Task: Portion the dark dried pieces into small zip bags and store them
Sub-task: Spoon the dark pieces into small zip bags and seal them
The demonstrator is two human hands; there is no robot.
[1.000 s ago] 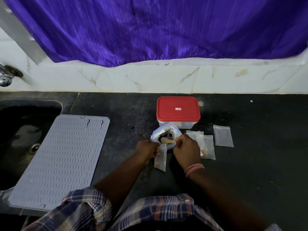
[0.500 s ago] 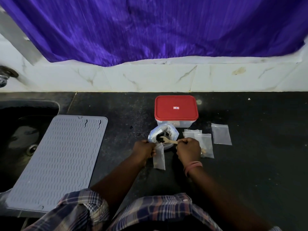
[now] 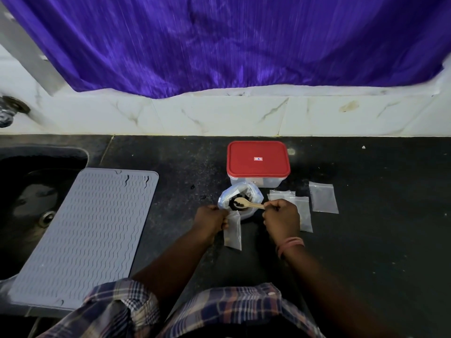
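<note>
Two curled hands: left hand [image 3: 211, 218] pinching zip bag [image 3: 233, 231], right hand [image 3: 281, 217] gripping spoon [image 3: 246, 203]

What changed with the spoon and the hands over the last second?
The right hand pushed the wooden spoon from the big bag's rim into the open bag; a few dark pieces now lie on its bowl. The left hand kept holding the small zip bag. The red-lidded box stayed put.

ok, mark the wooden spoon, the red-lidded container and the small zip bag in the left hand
wooden spoon [image 3: 244, 202]: head view, on the bowl holding dark pieces.
red-lidded container [image 3: 258, 158]: head view, centre of the red lid.
small zip bag [image 3: 233, 231]: head view, middle of the clear body hanging below the left hand.
</note>
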